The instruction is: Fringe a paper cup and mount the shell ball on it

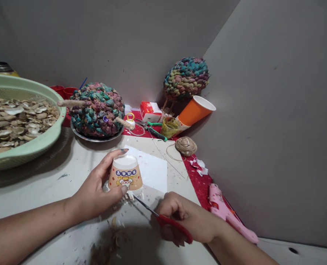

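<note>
My left hand (pixel 95 193) grips a small upside-down paper cup (pixel 125 176) with a cartoon print, thumb in front and fingers behind. My right hand (pixel 185 217) is closed on red-handled scissors (pixel 163 219). The blades point up-left and meet the cup's lower rim, which is cut into strips. Paper scraps lie on the white table (pixel 69 173) below the cup.
A green basket (pixel 22 147) of shells sits at the left. Behind are a yarn-covered ball on a plate (pixel 97 110), a second yarn ball (pixel 186 78), an orange cup (pixel 195 110), twine (pixel 185 145), green pliers (pixel 156 132), and a pink glue gun (pixel 227 213) at the right.
</note>
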